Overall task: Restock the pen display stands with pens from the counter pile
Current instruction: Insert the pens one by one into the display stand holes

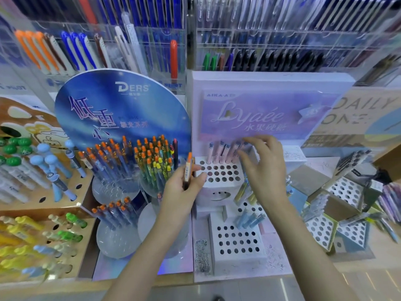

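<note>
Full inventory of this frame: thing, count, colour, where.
DERS sign: one, blue, rear left.
Lyaée sign: one, lilac, rear centre.
orange-capped pens: many, clear round stands below DERS sign.
upper white block: one, white, centre.
pink pens: about five, upper white block's back row.
lower white block: one, white, front centre.
blue pens: a few, behind lower white block.
wooden stands: two, tan, left, figure-topped pens.
wall racks: clear, back, assorted pens.
left hand: grips held pen, orange-capped, beside upper white block.
right hand: over pink pens, grip unclear.
</note>
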Demonstrator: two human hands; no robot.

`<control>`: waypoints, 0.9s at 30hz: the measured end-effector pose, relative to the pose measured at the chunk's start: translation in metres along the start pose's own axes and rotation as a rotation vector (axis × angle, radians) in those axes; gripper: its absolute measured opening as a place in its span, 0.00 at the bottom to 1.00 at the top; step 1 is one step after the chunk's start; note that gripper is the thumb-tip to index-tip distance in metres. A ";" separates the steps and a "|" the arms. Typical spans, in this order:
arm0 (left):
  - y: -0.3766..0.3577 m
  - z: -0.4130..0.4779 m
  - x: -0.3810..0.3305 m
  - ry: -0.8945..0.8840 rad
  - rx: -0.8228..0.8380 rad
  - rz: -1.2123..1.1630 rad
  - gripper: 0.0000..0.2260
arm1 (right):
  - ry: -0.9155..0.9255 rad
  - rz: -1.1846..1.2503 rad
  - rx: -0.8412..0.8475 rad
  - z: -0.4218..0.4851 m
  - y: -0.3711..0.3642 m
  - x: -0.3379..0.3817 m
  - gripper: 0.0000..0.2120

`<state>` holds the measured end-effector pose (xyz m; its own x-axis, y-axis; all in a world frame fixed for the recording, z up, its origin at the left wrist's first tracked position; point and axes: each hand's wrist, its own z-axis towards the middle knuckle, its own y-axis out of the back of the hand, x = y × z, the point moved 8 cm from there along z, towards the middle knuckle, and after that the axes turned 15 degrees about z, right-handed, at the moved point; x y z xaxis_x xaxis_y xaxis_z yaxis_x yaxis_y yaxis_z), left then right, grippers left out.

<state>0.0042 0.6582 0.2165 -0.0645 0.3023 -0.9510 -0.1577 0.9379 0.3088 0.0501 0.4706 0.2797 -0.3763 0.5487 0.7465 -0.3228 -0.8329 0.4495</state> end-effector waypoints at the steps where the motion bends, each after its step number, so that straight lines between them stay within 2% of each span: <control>1: -0.003 0.003 -0.002 -0.009 -0.014 0.004 0.03 | 0.072 -0.067 0.017 0.002 -0.005 0.007 0.10; 5: -0.011 0.006 -0.006 -0.018 -0.016 -0.031 0.05 | 0.231 -0.234 0.040 0.010 -0.020 0.022 0.07; 12: -0.004 0.009 -0.014 -0.041 -0.043 -0.004 0.06 | 0.215 -0.309 -0.017 0.012 -0.023 0.024 0.07; 17: -0.002 0.007 -0.006 -0.002 -0.032 -0.040 0.03 | 0.142 -0.216 -0.045 0.010 -0.023 0.015 0.08; 21: -0.002 0.003 -0.004 -0.005 -0.007 -0.043 0.03 | 0.261 -0.206 -0.071 0.002 -0.020 0.021 0.10; 27: 0.003 0.002 -0.005 -0.012 0.005 -0.056 0.03 | 0.360 -0.101 0.019 0.006 -0.028 0.032 0.12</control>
<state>0.0058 0.6597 0.2225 -0.0442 0.2514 -0.9669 -0.1555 0.9543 0.2553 0.0522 0.5111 0.2939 -0.6259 0.6156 0.4788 -0.3591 -0.7725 0.5237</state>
